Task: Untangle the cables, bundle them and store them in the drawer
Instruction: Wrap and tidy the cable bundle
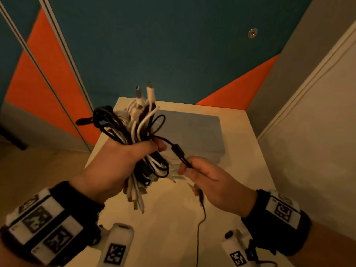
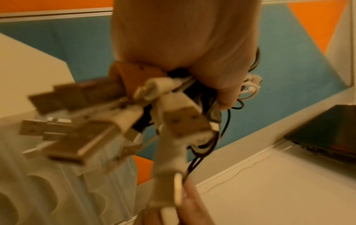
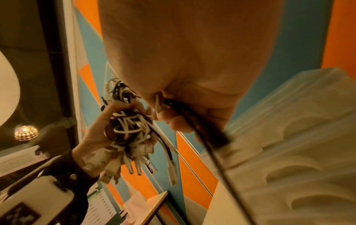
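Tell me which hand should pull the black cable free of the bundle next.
Probably the right hand: it already pinches the black cable leading out of the bundle, while the left hand is full, clutching that bundle.

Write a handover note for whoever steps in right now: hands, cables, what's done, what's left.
Left hand: grips the cable bundle, black and white leads mixed, plugs hanging below the fist.
Right hand: fingers pinch one black cable running out of the bundle; its tail trails down over the white table.
Done: cables gathered in one fist.
Left: finish freeing the black cable, sort the others, tie the bundles, stow them. No drawer in view.
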